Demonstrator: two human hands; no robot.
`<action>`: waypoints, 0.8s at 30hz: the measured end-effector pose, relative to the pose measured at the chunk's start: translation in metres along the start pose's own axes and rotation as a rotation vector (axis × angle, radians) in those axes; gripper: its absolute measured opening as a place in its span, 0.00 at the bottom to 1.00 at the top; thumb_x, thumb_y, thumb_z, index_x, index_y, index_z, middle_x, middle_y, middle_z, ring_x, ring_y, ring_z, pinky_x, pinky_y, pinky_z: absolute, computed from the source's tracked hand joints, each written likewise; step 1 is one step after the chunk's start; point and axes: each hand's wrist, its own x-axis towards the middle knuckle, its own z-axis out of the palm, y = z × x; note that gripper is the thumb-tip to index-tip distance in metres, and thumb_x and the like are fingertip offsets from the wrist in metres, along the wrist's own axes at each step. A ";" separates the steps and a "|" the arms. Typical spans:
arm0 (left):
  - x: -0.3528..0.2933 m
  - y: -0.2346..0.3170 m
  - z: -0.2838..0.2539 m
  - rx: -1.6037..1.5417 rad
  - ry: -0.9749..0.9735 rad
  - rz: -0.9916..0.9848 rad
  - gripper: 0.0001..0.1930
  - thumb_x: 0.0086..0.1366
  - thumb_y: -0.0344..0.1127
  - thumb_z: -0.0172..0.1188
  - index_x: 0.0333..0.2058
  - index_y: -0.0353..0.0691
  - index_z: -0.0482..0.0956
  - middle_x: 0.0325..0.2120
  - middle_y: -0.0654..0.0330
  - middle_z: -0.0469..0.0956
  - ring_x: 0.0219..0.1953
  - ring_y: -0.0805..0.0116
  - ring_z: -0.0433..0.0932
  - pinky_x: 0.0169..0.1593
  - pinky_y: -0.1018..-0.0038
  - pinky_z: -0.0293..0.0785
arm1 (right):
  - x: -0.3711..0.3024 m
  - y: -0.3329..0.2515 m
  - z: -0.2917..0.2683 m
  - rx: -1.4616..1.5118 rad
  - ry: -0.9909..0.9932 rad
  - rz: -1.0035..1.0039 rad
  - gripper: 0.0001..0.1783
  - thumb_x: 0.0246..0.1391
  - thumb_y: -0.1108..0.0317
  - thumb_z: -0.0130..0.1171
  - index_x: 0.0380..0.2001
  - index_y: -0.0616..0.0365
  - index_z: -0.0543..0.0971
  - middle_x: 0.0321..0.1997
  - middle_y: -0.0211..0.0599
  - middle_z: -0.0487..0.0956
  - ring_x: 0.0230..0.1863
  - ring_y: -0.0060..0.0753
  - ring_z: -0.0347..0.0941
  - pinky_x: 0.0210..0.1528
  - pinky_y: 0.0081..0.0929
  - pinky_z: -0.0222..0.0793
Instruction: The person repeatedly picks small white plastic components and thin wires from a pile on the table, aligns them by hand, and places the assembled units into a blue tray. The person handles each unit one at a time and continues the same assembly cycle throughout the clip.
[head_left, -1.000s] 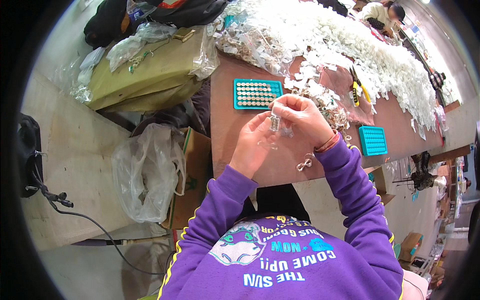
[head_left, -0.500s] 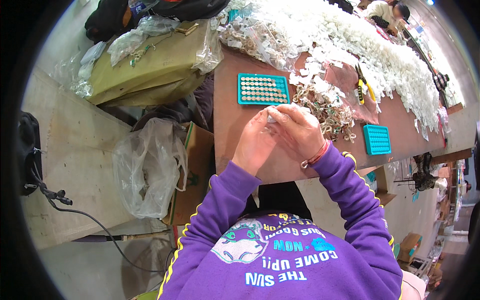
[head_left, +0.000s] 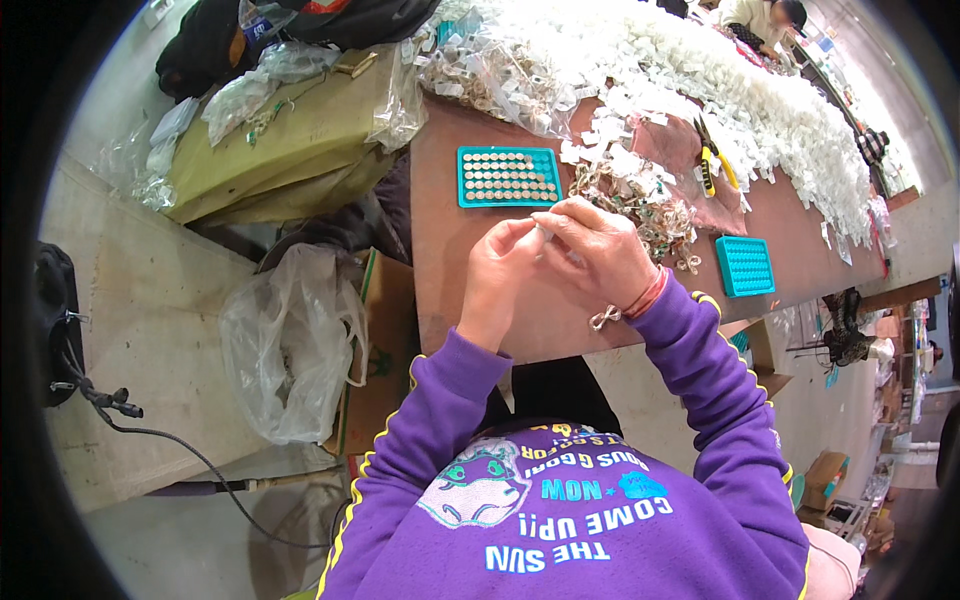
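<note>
My left hand [head_left: 500, 280] and my right hand [head_left: 605, 255] meet over the near part of the table, fingertips pinched together. Between them shows a small whitish piece [head_left: 545, 234], too small and too covered by the fingers to name its kind. Just beyond the hands lies a teal tray [head_left: 463, 190] with rows of small round metallic discs [head_left: 508, 185]. A small beige bow-shaped loop [head_left: 605, 318] is beside my right wrist. A heap of beige loops with white tags [head_left: 640, 200] spreads beyond my right hand.
Yellow-handled pliers [head_left: 709, 170] rest on a pink cloth [head_left: 670, 150]. A second teal tray [head_left: 745, 266], with empty hollows, is at the right. White tags [head_left: 720, 110] are piled along the back. A clear plastic bag [head_left: 290, 350] and cardboard box [head_left: 380, 330] stand left of the table.
Both hands stay joined at the fingertips; the right hand has turned slightly, and the bow-shaped loop by its wrist shows more fully. The whole view has shifted a little.
</note>
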 end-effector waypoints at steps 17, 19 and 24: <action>0.000 0.000 0.003 -0.046 -0.031 -0.061 0.08 0.67 0.31 0.54 0.43 0.36 0.74 0.35 0.67 0.75 0.37 0.81 0.74 0.44 0.80 0.72 | -0.008 0.003 0.008 -0.138 0.095 -0.045 0.14 0.47 0.64 0.63 0.37 0.56 0.76 0.31 0.35 0.71 0.29 0.39 0.73 0.31 0.32 0.71; 0.001 0.000 0.003 -0.013 0.014 -0.066 0.08 0.66 0.31 0.54 0.42 0.37 0.75 0.34 0.67 0.76 0.37 0.81 0.74 0.44 0.80 0.73 | -0.007 0.001 0.009 -0.088 0.086 0.002 0.14 0.47 0.65 0.63 0.38 0.56 0.76 0.31 0.35 0.72 0.30 0.39 0.73 0.32 0.33 0.71; 0.001 -0.004 0.002 0.057 0.031 -0.024 0.07 0.66 0.31 0.54 0.41 0.37 0.75 0.35 0.66 0.76 0.36 0.80 0.75 0.43 0.79 0.73 | -0.008 -0.001 0.008 -0.046 0.059 0.024 0.14 0.46 0.67 0.63 0.38 0.56 0.77 0.31 0.36 0.73 0.31 0.40 0.74 0.34 0.33 0.72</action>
